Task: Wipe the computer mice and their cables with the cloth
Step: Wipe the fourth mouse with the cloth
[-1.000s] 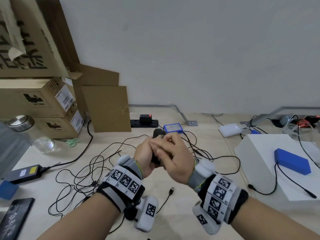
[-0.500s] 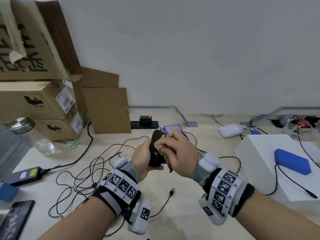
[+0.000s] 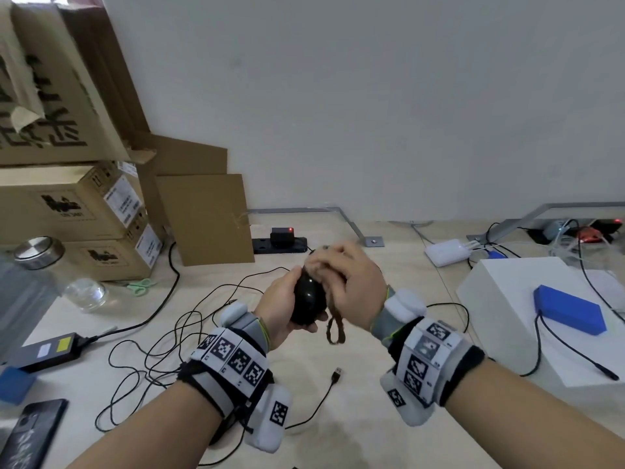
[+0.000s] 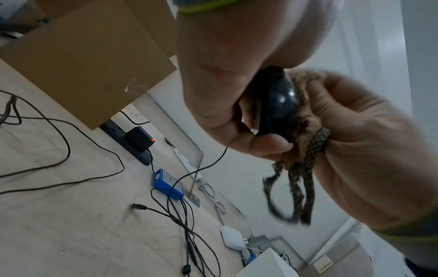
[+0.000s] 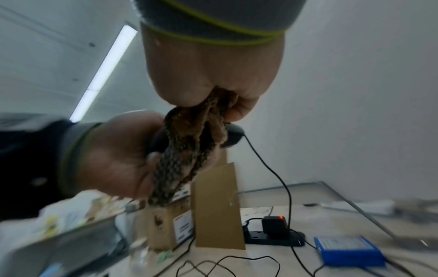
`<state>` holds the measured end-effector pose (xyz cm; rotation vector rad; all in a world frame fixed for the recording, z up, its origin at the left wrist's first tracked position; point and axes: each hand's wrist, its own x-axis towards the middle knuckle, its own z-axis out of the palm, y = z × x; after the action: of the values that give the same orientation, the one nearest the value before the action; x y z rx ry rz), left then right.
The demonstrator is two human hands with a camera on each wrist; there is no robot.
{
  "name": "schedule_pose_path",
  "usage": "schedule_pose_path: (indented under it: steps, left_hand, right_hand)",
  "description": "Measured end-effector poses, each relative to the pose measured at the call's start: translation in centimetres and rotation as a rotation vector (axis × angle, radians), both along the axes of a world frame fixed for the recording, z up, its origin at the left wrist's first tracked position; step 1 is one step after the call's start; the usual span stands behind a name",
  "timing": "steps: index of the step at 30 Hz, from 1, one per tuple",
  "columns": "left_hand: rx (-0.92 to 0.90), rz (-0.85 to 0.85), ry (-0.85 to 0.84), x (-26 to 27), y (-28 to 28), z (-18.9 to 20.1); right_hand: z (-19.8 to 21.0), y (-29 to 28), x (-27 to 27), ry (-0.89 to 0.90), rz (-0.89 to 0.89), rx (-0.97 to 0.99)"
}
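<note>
My left hand grips a glossy black computer mouse held above the table, its tail end toward me. My right hand clutches a brown patterned cloth and presses it on the mouse's far upper part. In the left wrist view the mouse sits between thumb and fingers, with the cloth bunched against it and its loop hanging down. In the right wrist view the cloth covers most of the mouse, whose thin black cable runs down to the table. A second mouse is not visible.
Loose black cables tangle on the table left of my hands, and a USB plug lies below them. Cardboard boxes stack at the left. A power strip, a white box with a blue pack, a phone.
My right hand with the cloth has slid from the mouse's near part to its far top, baring the glossy rear. Both hands have risen slightly.
</note>
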<state>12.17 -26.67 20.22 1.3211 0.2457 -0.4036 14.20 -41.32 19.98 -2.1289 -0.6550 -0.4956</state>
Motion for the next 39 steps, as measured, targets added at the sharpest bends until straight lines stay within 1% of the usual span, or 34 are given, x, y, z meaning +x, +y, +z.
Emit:
schedule_pose_path:
  steps: [2, 5, 6, 8, 10, 11, 13, 15, 16, 18, 19, 21, 23, 24, 26, 28, 29, 31, 33, 35, 37, 39]
  left_hand:
    - [-0.029, -0.052, 0.028, -0.1, 0.0, -0.3]
    - [-0.09, -0.1, 0.038, -0.2, -0.1, -0.4]
    - [-0.111, -0.115, 0.029, -0.2, -0.1, -0.4]
    - [-0.117, -0.137, -0.003, 0.1, 0.3, -0.5]
    - [-0.086, -0.173, -0.044, 0.2, 0.6, -0.7]
    - [-0.052, -0.194, -0.072, 0.1, 0.8, -1.0]
    - [0.087, -0.234, -0.168, 0.0, 1.4, -1.5]
    - [0.35, -0.255, -0.299, 0.1, 1.8, -1.7]
    - [0.48, -0.24, -0.347, 0.2, 1.9, -1.8]
    - [0.686, -0.168, -0.406, 0.3, 2.1, -1.8]
    - [0.77, -0.135, -0.445, 0.3, 2.0, -1.8]
    - [0.865, -0.097, -0.54, 0.4, 1.8, -2.0]
    - [0.904, -0.075, -0.624, 0.5, 1.4, -2.1]
    - [0.927, -0.061, -0.649, 0.6, 1.2, -2.0]
    - [0.959, -0.038, -0.66, 0.7, 1.2, -2.3]
    - [0.957, -0.036, -0.648, 0.7, 1.2, -2.4]
    - [0.926, -0.04, -0.647, 0.6, 1.3, -2.4]
    - [0.877, -0.058, -0.671, 0.3, 1.2, -2.0]
    - [0.886, -0.066, -0.679, 0.0, 1.0, -1.4]
    - [0.883, -0.053, -0.665, 0.1, 0.9, -1.3]
    - [0.883, -0.042, -0.635, 0.4, 0.7, -1.5]
    - [0.897, -0.035, -0.593, 0.6, 0.6, -1.7]
  right_hand:
    - [-0.2, -0.8, 1.7, 0.095, -0.15, 0.056]
    - [-0.3, -0.9, 1.8, 0.166, -0.234, 0.069]
    - [-0.2, -0.7, 1.1, 0.152, -0.226, 0.062]
    - [-0.3, 0.1, -0.8, 0.074, -0.137, 0.033]
    - [-0.7, 0.2, -1.8, -0.006, -0.058, 0.0]
    - [-0.8, -0.1, -1.5, -0.003, -0.052, -0.011]
    - [-1.3, -1.1, 0.0, 0.072, -0.127, -0.016]
    - [-1.0, -2.0, 1.1, 0.149, -0.222, 0.013]
    - [-0.8, -2.4, 1.4, 0.177, -0.255, 0.057]
    - [0.1, -2.6, 1.5, 0.169, -0.296, 0.128]
    - [0.4, -2.5, 1.4, 0.166, -0.305, 0.131]
    - [0.6, -1.5, 1.0, 0.216, -0.274, 0.082]
    - [0.0, 0.1, 0.0, 0.241, -0.217, -0.008]
    - [-0.4, 0.9, -0.7, 0.23, -0.188, -0.023]
    - [-0.6, 1.9, -2.0, 0.192, -0.119, 0.013]
    - [-0.5, 1.7, -2.1, 0.16, -0.061, 0.005]
    - [-0.7, 1.2, -1.6, 0.158, -0.063, -0.009]
    - [-1.1, -0.3, 0.2, 0.199, -0.158, -0.015]
    - [-1.3, -1.4, 1.6, 0.284, -0.266, -0.006]
    - [-1.5, -0.9, 1.5, 0.298, -0.309, 0.005]
    - [-1.0, 0.5, 0.0, 0.239, -0.25, 0.017]
    - [-0.4, 1.7, -1.8, 0.165, -0.123, 0.038]
